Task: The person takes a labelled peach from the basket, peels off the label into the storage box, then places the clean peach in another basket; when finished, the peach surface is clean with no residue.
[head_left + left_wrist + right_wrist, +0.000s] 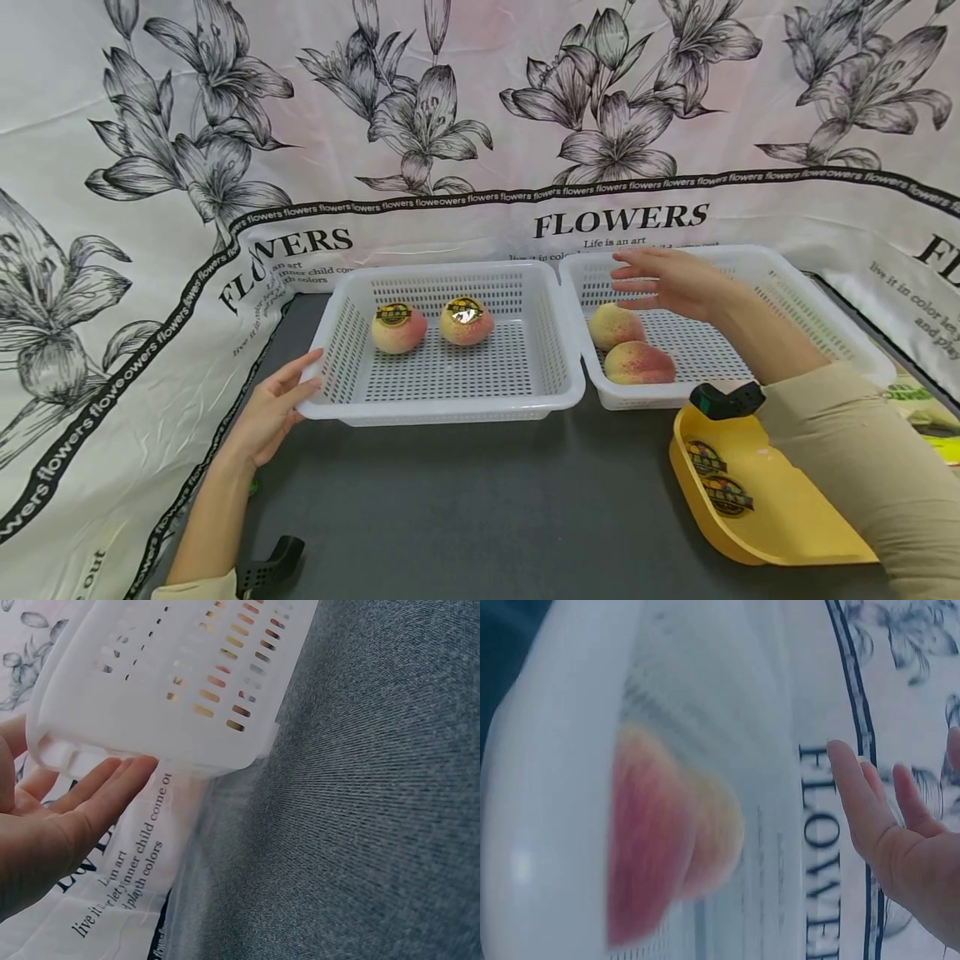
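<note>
My left hand (273,408) is at the left end of a white plastic basket (450,410), holding its rim. In the left wrist view, the fingers (112,787) lie under the rim with the thumb near its top edge. Two peaches, a left one (397,333) and a right one (467,327), sit in this basket with black and gold labels on top. My right hand (675,283) hovers over a second white basket (637,398), its fingers extended and nothing in them. Below it are two unlabelled peaches, one behind (615,325) and one in front (640,363).
A yellow tray (795,517) stands at front right under my right forearm, with a few black and gold labels (723,493) inside. Floral cloth (465,229) rises behind the baskets. Dark grey fabric (465,508) covers the table. Packaging (918,396) shows at the far right.
</note>
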Demonstrator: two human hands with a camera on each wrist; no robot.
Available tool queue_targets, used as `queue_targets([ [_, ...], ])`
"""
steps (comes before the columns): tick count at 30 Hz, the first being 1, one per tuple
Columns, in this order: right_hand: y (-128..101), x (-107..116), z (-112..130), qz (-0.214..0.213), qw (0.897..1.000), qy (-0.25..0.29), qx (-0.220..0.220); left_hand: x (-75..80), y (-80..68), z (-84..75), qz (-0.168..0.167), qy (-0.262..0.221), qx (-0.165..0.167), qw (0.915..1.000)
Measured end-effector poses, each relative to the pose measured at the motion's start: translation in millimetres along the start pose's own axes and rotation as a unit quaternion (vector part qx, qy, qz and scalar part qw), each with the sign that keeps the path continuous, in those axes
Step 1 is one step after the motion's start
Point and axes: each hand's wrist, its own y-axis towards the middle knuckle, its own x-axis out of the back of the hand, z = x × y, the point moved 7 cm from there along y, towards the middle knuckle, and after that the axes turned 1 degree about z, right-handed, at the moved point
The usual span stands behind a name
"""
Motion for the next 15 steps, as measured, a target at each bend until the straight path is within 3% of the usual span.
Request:
queue_targets([
  [9, 44, -62, 31, 0.048, 0.998, 0.049, 0.014, -1.5, 0.5, 1.0, -0.012, 0.004, 0.000, 0.9999],
  [15, 85, -85, 43, 0.015, 0.995, 0.097, 0.008, -0.5, 0.4, 1.4, -0.019, 0.000, 0.000, 0.9998],
])
